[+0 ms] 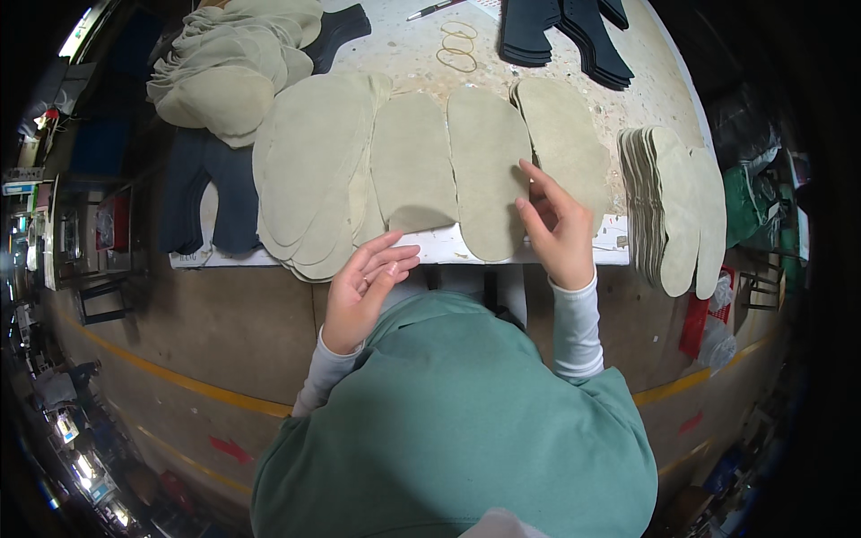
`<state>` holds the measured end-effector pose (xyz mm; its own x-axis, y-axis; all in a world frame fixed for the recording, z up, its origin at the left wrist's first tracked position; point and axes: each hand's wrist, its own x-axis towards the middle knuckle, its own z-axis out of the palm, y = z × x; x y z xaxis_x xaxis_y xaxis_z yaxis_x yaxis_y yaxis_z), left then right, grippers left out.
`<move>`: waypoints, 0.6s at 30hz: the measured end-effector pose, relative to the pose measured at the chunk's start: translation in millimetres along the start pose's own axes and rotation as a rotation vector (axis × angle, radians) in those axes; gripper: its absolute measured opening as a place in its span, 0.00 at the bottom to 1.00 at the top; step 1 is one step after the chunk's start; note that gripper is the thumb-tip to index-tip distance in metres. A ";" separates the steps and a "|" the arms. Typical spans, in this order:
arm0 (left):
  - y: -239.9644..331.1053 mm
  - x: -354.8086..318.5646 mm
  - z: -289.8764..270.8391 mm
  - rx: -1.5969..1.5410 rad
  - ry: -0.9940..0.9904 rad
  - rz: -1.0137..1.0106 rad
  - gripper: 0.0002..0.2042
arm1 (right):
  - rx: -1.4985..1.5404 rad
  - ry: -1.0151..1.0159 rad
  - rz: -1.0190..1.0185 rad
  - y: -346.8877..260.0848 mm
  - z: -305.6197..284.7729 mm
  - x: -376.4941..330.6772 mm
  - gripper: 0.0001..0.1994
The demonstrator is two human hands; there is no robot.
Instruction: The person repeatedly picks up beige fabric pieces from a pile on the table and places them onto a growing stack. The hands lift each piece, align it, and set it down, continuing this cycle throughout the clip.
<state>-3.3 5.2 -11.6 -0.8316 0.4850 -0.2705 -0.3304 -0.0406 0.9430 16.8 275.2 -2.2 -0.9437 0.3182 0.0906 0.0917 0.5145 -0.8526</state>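
Observation:
Beige, sole-shaped flat pieces lie across the front of the table. My right hand (560,229) is over the right edge of a long beige piece (491,170), thumb and forefinger apart, holding nothing. Beside that piece on the left lies a second beige piece (414,152), its near end curled up. My left hand (366,291) is at the table's front edge close to this curled end, fingers loosely stretched and nothing visible in them. A fanned stack of beige pieces (309,161) lies to the left. Further right is another small stack of beige pieces (565,143).
At the right edge, a leaning stack of beige pieces (686,206) overhangs the table (619,238). A beige heap (224,85) sits back left. Dark cut pieces (529,36) lie at the back, others (238,211) at front left. Rubber bands (457,58) and a pen (435,10) lie behind.

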 end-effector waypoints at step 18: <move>-2.7 13.7 12.3 0.052 0.067 0.053 0.15 | 1.144 -0.123 0.363 4.8 9.8 -5.5 0.31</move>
<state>-8.4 22.6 -15.5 -0.8757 0.4242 -0.2305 -0.2629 -0.0185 0.9646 19.3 268.0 -11.9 -0.9511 0.1879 -0.2454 0.0821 -0.6118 -0.7867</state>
